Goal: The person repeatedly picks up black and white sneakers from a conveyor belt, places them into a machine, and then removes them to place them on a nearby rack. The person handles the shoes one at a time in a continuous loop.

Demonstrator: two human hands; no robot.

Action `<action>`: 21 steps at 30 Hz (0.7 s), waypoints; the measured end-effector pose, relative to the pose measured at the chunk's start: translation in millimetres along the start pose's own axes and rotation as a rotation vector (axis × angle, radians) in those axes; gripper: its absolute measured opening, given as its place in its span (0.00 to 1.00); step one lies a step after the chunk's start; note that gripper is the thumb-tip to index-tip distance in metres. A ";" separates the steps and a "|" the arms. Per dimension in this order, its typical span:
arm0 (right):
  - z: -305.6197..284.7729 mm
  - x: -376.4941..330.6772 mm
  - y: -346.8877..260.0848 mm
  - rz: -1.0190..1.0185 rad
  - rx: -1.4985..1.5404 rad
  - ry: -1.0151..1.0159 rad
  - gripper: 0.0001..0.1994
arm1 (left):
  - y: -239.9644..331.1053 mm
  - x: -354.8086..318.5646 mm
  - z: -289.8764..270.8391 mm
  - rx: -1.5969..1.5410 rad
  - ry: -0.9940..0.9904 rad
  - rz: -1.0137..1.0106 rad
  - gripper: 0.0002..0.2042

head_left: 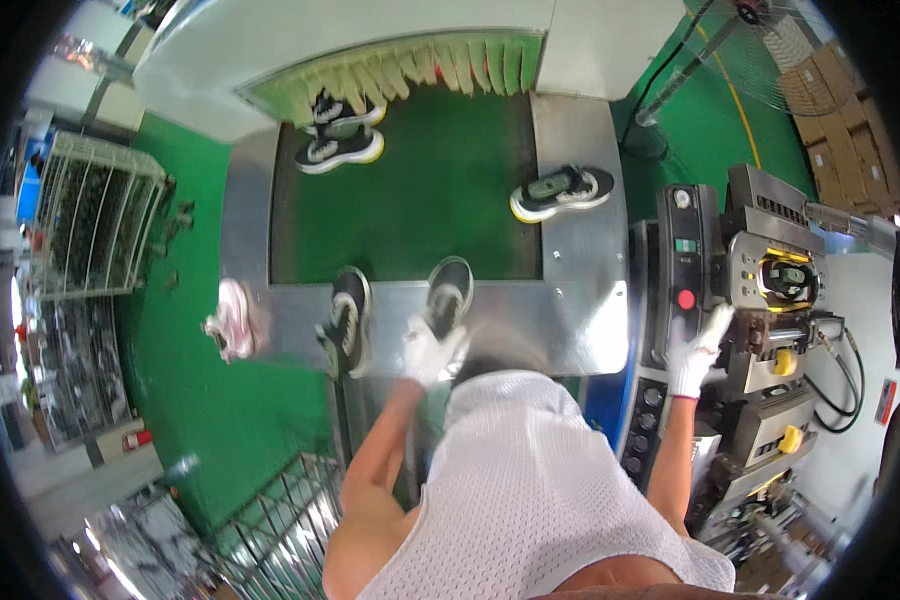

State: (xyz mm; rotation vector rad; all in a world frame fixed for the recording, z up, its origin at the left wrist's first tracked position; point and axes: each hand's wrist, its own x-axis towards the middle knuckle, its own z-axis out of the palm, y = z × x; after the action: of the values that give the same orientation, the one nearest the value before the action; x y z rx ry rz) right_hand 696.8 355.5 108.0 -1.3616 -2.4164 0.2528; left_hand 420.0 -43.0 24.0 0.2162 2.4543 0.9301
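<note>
Both hands gloved, left (432,350) seemingly gripping shoe (449,295).

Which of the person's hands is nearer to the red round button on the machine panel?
Right. The right hand in a white glove rests just below and right of the red button. The left hand is far off to the left, at a black shoe on the conveyor's metal edge.

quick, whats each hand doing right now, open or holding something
left hand: gloved, blurred, at the heel of a black shoe; grip cannot be told
right hand: gloved, fingers open, resting on the machine, holding nothing
</note>
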 end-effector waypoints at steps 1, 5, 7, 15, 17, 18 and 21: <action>42.4 -25.4 15.8 0.032 -0.301 -0.135 0.48 | 9.8 6.8 -33.6 0.018 -0.149 0.127 0.39; 68.1 -49.2 -4.5 0.217 -0.600 -0.552 0.53 | -11.1 98.1 -84.5 -0.290 -0.152 0.170 0.40; 57.1 -32.9 14.6 0.306 -0.428 -0.508 0.54 | -1.5 174.6 -118.5 -0.190 0.104 0.132 0.39; -8.5 -115.6 -48.1 0.458 -0.126 -0.256 0.43 | -8.6 452.0 -203.8 -0.029 0.470 0.145 0.43; -12.3 -159.1 -61.8 0.629 -0.192 -0.414 0.44 | 3.2 465.8 -186.2 0.136 0.394 0.146 0.37; -12.3 -181.7 -61.4 0.665 -0.213 -0.474 0.44 | 2.4 469.3 -178.3 0.108 0.440 0.196 0.30; -13.5 -221.0 -85.3 0.778 -0.132 -0.558 0.46 | -28.8 461.9 -172.9 0.153 0.572 0.425 0.17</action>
State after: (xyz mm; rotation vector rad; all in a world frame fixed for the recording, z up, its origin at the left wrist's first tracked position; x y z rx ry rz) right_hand 739.5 122.2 100.1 -2.5248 -2.1697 0.7598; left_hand -64.7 -18.9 -68.5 0.6191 3.0852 1.0920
